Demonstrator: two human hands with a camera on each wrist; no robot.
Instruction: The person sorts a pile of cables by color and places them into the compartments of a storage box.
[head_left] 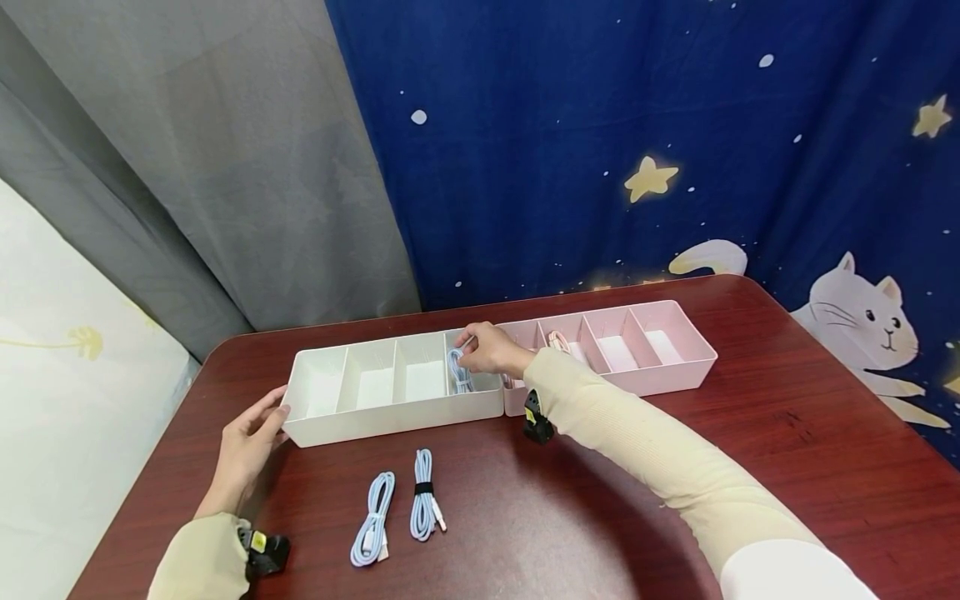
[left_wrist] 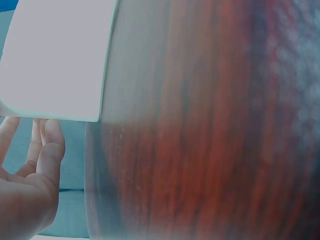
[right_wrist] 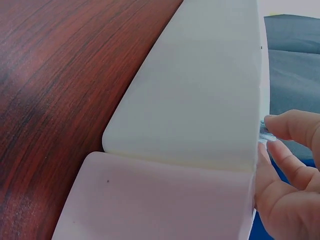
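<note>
My right hand (head_left: pixel 489 348) is over the right-end compartment of a white divided box (head_left: pixel 401 419), with a coiled light-blue cable (head_left: pixel 459 372) pinched between thumb and fingers. In the right wrist view only a bit of that cable (right_wrist: pixel 267 131) shows past the box's rim; the box wall hides the rest. At the other end, my left hand (head_left: pixel 251 437) rests its extended fingertips against the white box's left side. Two more coiled light-blue cables lie on the table in front: one cable (head_left: pixel 372 521) on the left, the other cable (head_left: pixel 423 497) wrapped with a black strap.
A pink divided box (head_left: pixel 660 379) stands end to end with the white one, on its right. Inside it a pale pink cable (head_left: pixel 557 342) shows, partly behind my right forearm. The dark red wooden table (head_left: pixel 780 392) backs onto grey and blue curtains (head_left: pixel 570 150).
</note>
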